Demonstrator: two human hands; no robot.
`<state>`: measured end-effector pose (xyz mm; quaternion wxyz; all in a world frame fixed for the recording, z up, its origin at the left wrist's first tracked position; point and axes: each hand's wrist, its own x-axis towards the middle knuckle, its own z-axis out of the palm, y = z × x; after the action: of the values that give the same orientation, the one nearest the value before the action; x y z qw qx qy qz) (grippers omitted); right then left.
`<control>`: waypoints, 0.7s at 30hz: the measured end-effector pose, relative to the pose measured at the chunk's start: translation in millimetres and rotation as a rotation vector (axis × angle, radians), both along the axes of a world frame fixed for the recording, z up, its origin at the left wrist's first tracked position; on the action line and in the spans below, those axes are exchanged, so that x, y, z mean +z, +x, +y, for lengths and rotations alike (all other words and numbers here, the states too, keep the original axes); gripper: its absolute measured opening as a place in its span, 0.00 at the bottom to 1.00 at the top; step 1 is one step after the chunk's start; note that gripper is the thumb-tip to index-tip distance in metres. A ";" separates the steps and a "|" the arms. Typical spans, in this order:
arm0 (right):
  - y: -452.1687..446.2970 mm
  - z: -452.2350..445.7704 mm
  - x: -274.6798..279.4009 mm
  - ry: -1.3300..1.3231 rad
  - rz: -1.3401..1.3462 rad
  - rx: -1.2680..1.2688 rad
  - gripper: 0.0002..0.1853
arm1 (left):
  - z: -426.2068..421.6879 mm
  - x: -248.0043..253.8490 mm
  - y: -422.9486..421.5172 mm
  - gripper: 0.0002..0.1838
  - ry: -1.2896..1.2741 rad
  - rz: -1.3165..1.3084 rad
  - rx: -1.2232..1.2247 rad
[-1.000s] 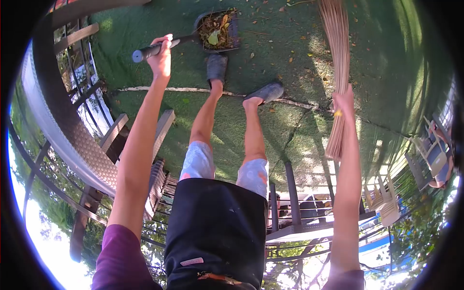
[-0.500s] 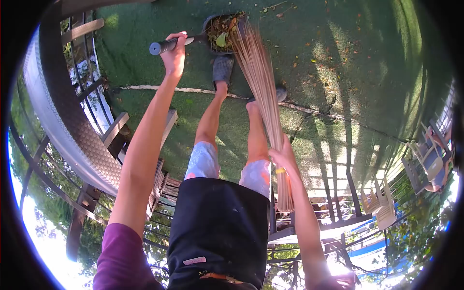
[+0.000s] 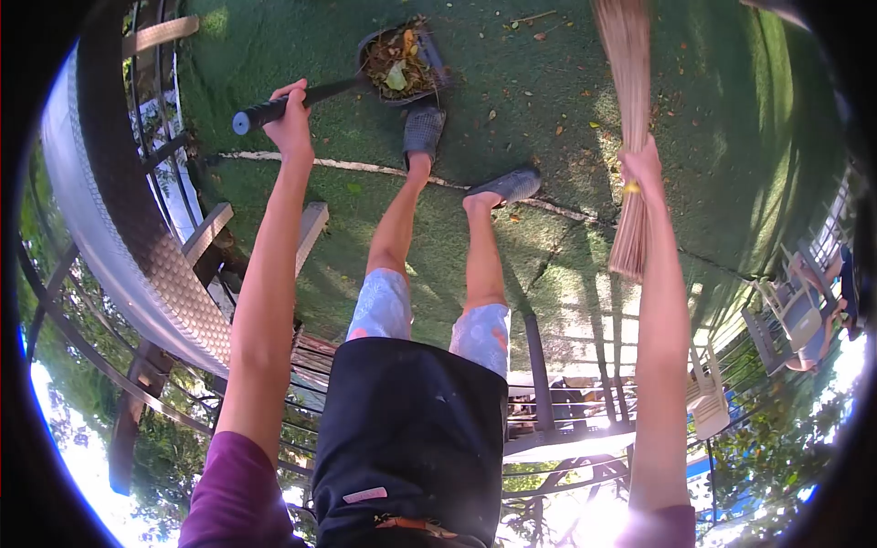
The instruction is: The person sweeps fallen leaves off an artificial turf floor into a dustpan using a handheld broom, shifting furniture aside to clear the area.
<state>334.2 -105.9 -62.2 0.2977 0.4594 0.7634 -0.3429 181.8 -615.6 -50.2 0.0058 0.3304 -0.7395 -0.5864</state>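
My left hand is closed round the dark handle of a dustpan. The pan lies at the top centre, just beyond the toe of one grey clog, and holds a heap of dry leaves with a pale green one among them. On the right, my right hand grips a stick broom near its yellow band. The broom's long bristles point away from me and run out of the top of the view.
Green matting with scattered leaves and a pale crack covers the ground. A large curved woven seat stands at the left. Pale plastic chairs and a seated person are at the right, with railings nearby.
The broom has swung from the pan's edge out to the right, carried by my right hand. My left hand and the pan have shifted slightly left.
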 end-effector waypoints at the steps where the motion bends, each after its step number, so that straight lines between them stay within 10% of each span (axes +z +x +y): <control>1: -2.1 -2.7 -10.9 0.007 -0.019 0.026 0.32 | -8.8 -7.3 2.4 0.06 -0.058 -0.079 -0.065; 6: 93.5 -119.0 -33.4 -0.026 0.055 0.381 0.29 | -19.3 -38.0 7.3 0.06 -0.037 0.078 -0.078; 8: 92.5 -183.6 33.7 -0.424 -0.203 0.015 0.34 | -19.0 -43.8 7.7 0.05 -0.048 0.131 -0.116; 15: 123.0 -222.1 160.9 -0.568 -0.206 -0.127 0.36 | -23.3 -31.5 5.5 0.02 0.009 0.104 -0.100; 21: 58.1 -144.7 152.0 -0.135 -0.161 -0.158 0.37 | -17.9 -25.4 0.7 0.03 -0.012 0.094 -0.101</control>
<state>392.2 -250.6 89.8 0.3602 0.5231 0.6737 -0.3778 182.5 -633.5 -75.6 0.0128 0.2651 -0.7575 -0.5965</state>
